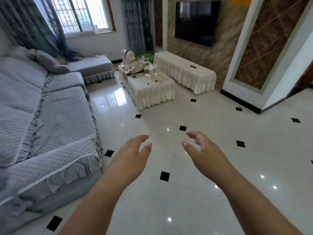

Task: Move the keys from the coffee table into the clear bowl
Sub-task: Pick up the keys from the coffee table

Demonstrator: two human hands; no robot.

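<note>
Far beyond relaxed, empty left hand and right hand stands the coffee table.

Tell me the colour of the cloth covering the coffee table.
The coffee table cloth is cream, with a ruffled hem; the head view shows it.

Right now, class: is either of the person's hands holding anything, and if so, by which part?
Nothing is held. The left hand and right hand hang open over the floor, fingers relaxed, far from the coffee table.
</note>
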